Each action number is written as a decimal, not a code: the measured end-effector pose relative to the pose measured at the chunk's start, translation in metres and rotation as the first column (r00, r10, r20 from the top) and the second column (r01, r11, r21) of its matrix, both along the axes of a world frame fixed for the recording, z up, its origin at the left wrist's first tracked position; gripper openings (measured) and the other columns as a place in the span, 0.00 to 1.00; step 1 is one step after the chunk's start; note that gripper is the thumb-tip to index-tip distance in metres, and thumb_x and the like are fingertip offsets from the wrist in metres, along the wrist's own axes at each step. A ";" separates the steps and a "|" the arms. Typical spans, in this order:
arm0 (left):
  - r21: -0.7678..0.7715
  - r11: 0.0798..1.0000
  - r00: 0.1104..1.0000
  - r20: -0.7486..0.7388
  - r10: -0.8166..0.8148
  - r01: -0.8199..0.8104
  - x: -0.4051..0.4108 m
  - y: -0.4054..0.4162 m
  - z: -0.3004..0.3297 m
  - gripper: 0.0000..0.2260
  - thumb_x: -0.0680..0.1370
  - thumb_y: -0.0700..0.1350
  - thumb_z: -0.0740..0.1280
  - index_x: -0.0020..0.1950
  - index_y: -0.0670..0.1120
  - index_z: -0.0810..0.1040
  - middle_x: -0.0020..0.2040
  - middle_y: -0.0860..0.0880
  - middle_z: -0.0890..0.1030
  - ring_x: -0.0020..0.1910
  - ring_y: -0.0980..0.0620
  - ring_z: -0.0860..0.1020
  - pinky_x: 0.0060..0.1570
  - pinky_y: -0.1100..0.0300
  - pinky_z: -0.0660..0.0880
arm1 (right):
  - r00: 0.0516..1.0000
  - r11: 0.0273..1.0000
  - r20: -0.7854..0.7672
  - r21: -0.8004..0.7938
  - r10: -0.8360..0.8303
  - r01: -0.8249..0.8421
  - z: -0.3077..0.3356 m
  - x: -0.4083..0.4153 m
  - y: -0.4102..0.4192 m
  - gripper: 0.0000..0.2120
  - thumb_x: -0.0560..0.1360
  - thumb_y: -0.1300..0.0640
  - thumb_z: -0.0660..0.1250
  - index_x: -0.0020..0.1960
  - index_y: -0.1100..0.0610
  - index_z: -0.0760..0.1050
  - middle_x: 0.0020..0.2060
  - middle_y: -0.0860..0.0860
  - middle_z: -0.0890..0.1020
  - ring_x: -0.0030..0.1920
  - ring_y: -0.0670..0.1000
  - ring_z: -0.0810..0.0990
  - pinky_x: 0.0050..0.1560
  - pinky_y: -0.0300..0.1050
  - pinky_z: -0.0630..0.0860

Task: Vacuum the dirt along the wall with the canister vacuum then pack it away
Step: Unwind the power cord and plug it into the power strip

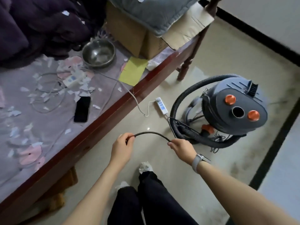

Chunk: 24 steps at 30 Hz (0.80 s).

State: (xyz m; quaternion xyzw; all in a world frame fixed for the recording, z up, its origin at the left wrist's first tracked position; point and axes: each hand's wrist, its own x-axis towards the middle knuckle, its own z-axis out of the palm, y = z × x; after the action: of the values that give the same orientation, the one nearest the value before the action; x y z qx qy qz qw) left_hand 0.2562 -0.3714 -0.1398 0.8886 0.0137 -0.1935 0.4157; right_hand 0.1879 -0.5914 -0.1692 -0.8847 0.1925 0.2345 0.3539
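Just in front of the canister vacuum [233, 108], on the side away from the wall, both hands hold one black cord [152, 134] that arches up between them over the pale floor. The left hand [122, 146] has its fingers and thumb curled round one end of the arch; the right hand [181, 146], a grey watch [197, 160] on its wrist, pinches the other end, where the cord runs on toward the vacuum's base. The vacuum stands upright beyond the right hand, its ribbed hose [183, 98] looped round its near side and foot. A white power strip [161, 106] lies on the floor just beside the hose loop, between the vacuum and the bed [97, 130]. A black phone [82, 109] and a steel bowl [98, 52] rest on the bed
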 end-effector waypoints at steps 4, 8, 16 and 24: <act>0.038 0.967 0.968 -0.016 -0.251 0.252 0.022 -0.013 -0.013 0.06 0.79 0.40 0.63 0.50 0.42 0.79 0.46 0.51 0.77 0.45 0.52 0.73 0.43 0.65 0.63 | 0.983 0.982 -0.024 -0.060 -0.181 0.179 0.004 -0.028 -0.007 0.14 0.79 0.51 0.61 0.52 0.59 0.81 0.46 0.56 0.82 0.49 0.57 0.78 0.48 0.50 0.73; 0.051 0.883 0.884 -0.052 -0.465 0.467 0.034 -0.023 -0.023 0.07 0.80 0.42 0.62 0.50 0.44 0.79 0.45 0.53 0.75 0.45 0.53 0.72 0.42 0.64 0.63 | 0.916 0.918 -0.061 -0.046 -0.396 0.394 0.004 -0.068 0.013 0.15 0.80 0.49 0.60 0.49 0.58 0.81 0.44 0.55 0.83 0.47 0.57 0.79 0.48 0.51 0.74; 0.080 0.629 0.634 -0.108 -0.765 0.773 0.032 -0.037 -0.070 0.07 0.80 0.41 0.61 0.48 0.42 0.79 0.44 0.51 0.75 0.46 0.49 0.75 0.44 0.61 0.66 | 0.791 0.825 -0.289 0.011 -0.539 0.566 -0.049 -0.127 0.079 0.18 0.81 0.49 0.58 0.37 0.59 0.71 0.34 0.57 0.75 0.37 0.53 0.72 0.40 0.48 0.67; 0.102 0.644 0.651 -0.062 -0.757 0.758 0.036 -0.075 -0.182 0.07 0.80 0.39 0.60 0.50 0.40 0.78 0.48 0.46 0.78 0.48 0.46 0.75 0.45 0.58 0.66 | 0.762 0.775 -0.207 0.024 -0.614 0.631 -0.153 -0.110 0.052 0.15 0.81 0.52 0.58 0.39 0.57 0.73 0.41 0.56 0.81 0.43 0.56 0.75 0.41 0.45 0.65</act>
State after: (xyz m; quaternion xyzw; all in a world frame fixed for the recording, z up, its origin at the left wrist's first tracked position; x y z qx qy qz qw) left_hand 0.2919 -0.4460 -0.3221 0.8347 -0.3443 -0.3544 0.2433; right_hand 0.0782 -0.5394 -0.3219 -0.7271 0.4967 0.1944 0.4322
